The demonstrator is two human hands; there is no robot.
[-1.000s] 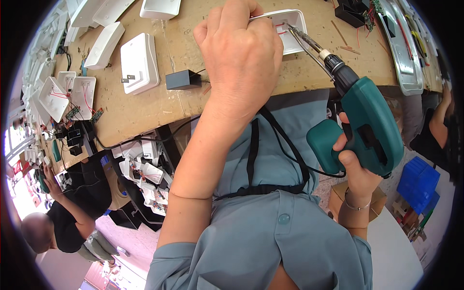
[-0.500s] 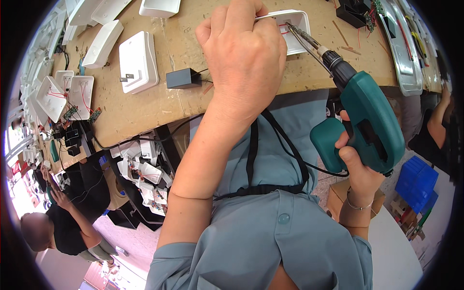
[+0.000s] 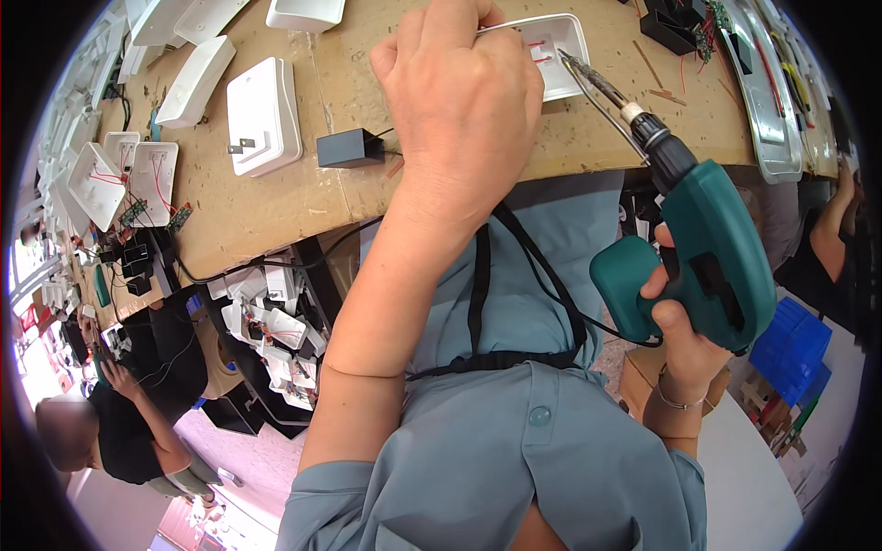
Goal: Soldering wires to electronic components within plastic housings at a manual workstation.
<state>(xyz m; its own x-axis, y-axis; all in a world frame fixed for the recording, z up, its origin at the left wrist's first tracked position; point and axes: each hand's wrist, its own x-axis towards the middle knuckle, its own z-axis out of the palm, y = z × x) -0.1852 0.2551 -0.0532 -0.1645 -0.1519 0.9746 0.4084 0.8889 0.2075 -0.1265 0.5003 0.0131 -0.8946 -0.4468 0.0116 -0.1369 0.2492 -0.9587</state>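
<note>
In my right hand is a green pistol-shaped soldering gun, its fingers wrapped round the grip. The slim metal tip and a thin guide tube beside it point over a white plastic case. Inside that open case lie short red wires on small metal contacts. My left hand is closed over the left end of the case, back of the hand up. Its fingertips are hidden, so what they pinch cannot be made out. A small black box with a lead sits left of my left wrist.
A white plug housing and white shells lie to the left on the table. A clear tray and black boxes with circuit boards are at right. A co-worker sits at lower left.
My right hand has drawn the soldering gun slightly right and toward me, so the tip has moved off the red wires. The left hand has hardly moved.
</note>
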